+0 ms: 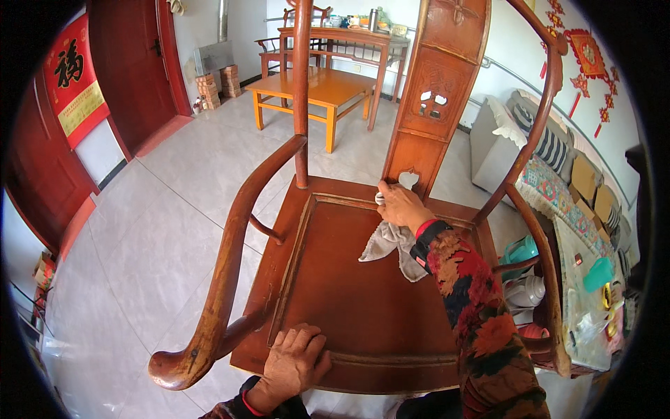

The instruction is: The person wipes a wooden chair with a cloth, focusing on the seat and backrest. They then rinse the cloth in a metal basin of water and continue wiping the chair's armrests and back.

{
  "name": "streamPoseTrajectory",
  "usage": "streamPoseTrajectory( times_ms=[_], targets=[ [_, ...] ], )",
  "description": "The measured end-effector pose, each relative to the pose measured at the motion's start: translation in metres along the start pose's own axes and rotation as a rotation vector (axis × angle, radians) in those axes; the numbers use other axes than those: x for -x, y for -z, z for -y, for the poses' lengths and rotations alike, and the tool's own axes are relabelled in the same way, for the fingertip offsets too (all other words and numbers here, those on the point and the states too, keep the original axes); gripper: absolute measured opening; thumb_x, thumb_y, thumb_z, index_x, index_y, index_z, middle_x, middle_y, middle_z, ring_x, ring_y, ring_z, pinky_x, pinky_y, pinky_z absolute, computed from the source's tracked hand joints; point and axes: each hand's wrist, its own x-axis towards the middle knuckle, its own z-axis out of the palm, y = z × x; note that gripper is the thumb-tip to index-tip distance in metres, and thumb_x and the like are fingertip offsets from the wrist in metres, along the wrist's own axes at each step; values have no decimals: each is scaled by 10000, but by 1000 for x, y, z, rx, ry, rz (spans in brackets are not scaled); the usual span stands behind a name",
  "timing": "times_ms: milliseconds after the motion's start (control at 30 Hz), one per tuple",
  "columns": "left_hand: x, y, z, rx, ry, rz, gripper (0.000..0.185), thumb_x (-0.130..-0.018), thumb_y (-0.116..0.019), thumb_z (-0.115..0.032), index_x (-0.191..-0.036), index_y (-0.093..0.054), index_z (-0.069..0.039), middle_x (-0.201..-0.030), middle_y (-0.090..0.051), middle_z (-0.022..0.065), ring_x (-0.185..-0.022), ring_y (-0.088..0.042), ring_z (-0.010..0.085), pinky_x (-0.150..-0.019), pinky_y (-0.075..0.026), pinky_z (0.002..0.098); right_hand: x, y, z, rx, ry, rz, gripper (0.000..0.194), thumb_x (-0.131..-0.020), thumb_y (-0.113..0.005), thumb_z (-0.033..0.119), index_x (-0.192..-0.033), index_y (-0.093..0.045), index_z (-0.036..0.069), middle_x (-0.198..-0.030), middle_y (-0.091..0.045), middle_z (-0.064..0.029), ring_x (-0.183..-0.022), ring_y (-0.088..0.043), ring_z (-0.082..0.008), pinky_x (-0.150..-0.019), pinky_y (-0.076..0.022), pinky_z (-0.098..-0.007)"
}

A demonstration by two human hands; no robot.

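Note:
A wooden armchair fills the middle of the view, with its reddish-brown seat (377,298) below and its carved back splat (432,105) rising behind. My right hand (403,205) grips a greyish cloth (390,243) at the foot of the splat, beside a small cut-out. The cloth's loose ends hang onto the rear of the seat. My left hand (296,356) rests on the seat's front left corner, fingers curled and partly hidden, near the worn left armrest (220,272). Whether it grasps the edge I cannot tell.
A low yellow-brown wooden table (319,86) stands behind the chair, before a taller table (340,35) bearing a flask and other items. On the right are a sofa (492,141) and a side table (586,335) with a turquoise container. Red doors (131,68) line the left.

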Motion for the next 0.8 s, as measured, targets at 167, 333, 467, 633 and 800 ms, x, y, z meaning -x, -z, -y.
streamPoseTrajectory(
  times_ms=[167, 333, 467, 633, 800],
  targets=[
    [4, -2, 3, 16, 3, 4, 294, -759, -732, -190, -996, -652, -35, -1077, -602, 109, -1005, -582, 288, -829, -449, 408, 29, -13, -32, -275, 87, -112, 417, -841, -618, 165, -1215, -490, 29, -1176, -594, -248, -1147, -542, -398, -958, -444, -445],
    [3, -3, 5, 4, -15, 0, 292, -758, -733, -193, -994, -653, -40, -1080, -600, 107, -1019, -579, 291, -836, -450, 413, 42, -33, -36, -253, 21, -231, 464, -849, -594, 148, -1294, -474, 94, -1249, -564, -229, -1198, -516, -393, -979, -419, -482],
    [2, -1, 5, 3, -18, 6, 290, -756, -733, -194, -991, -653, -43, -1080, -598, 110, -1018, -579, 290, -834, -450, 412, 24, -40, -19, -328, -23, -265, 484, -872, -580, 157, -1328, -419, 135, -1285, -583, -181, -1210, -536, -357, -995, -413, -486],
    [1, 2, 3, 22, 5, 22, 290, -745, -730, -185, -988, -652, -48, -1078, -593, 108, -1019, -577, 289, -837, -447, 409, 13, -47, -15, -530, -193, -195, 520, -863, -621, 109, -1325, -384, 134, -1347, -577, -148, -1214, -566, -268, -1023, -417, -331],
    [1, 1, 5, 40, 9, 28, 279, -744, -722, -177, -981, -648, -50, -1069, -586, 106, -1025, -575, 291, -867, -442, 412, 7, -51, -23, -1325, -211, -275, 482, -895, -504, -22, -1354, -392, 73, -1412, -488, -129, -1238, -486, -216, -1043, -395, -325]
  ],
)
